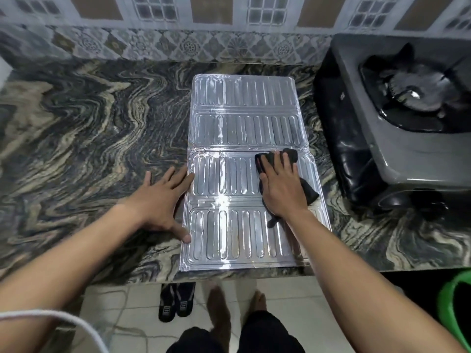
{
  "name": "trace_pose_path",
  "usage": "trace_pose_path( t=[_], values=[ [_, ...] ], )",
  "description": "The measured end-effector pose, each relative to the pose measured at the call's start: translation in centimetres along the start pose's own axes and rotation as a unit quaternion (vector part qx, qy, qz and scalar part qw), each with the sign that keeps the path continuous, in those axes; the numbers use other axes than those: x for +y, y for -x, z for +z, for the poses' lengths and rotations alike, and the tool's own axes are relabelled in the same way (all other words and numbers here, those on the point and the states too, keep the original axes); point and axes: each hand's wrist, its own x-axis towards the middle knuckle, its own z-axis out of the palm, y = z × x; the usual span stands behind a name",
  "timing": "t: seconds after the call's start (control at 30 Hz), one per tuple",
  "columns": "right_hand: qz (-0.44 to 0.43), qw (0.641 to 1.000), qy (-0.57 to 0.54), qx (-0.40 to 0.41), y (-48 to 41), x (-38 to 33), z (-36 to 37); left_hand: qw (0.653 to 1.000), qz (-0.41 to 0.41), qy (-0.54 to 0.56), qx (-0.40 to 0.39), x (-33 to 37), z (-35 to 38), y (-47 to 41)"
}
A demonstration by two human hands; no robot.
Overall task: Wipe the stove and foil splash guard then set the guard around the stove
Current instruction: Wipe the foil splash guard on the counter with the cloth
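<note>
Shiny ribbed foil guard (242,128) lies flat; straight right fingers (276,164) press black cloth (309,191), left fingers (178,177) splayed.

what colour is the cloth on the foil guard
Black, or a very dark grey; the cloth shows best in the head view.

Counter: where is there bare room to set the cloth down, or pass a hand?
Widest free patch: the counter left of the foil guard, beyond the left hand, back to the tiled wall. A narrower bare strip lies between guard and wall. Crowded: the slim gap between guard and stove, beside the right hand pressing the cloth.
</note>
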Motion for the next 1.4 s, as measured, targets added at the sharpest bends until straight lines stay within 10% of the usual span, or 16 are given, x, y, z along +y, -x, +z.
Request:
trace_pose_path(
  t=[0.93, 1.4],
  values=[
    [0.123, 0.992, 0.000, 0.034, 11.3, -2.2, 1.4, 0.999, -0.005, -0.027, -0.019, 0.5, -0.5, 0.4],
    [-0.254, 0.966, -0.001, -0.045, 13.0, -11.1, 3.4, 1.000, -0.003, -0.024, -0.012, -0.1, 0.0, 0.2]
  ],
)
